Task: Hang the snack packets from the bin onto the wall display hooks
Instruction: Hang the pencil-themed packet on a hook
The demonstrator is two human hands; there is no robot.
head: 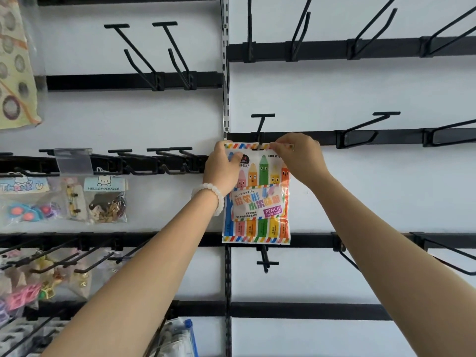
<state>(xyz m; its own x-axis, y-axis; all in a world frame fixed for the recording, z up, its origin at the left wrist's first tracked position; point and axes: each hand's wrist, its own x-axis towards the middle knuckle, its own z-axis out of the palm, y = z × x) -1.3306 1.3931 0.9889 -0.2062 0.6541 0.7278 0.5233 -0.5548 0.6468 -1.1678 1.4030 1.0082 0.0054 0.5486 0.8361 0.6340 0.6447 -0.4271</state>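
A colourful pencil fruit candy packet (257, 202) hangs flat against the white wall, its top hole at a black display hook (261, 124). My left hand (222, 164), with a white bead bracelet on the wrist, grips the packet's upper left corner. My right hand (298, 155) pinches the packet's top edge at the right of the hole. The hook's lower prong passes at the hole; I cannot tell how far the packet sits on it. The bin is not in view.
Black rails (360, 137) cross the wall with several bare hooks, one (266, 262) just below the packet. Small toy and charm packets (105, 199) hang at the left. A patterned bag (15, 63) hangs at upper left. Bagged goods (177, 338) lie at the bottom.
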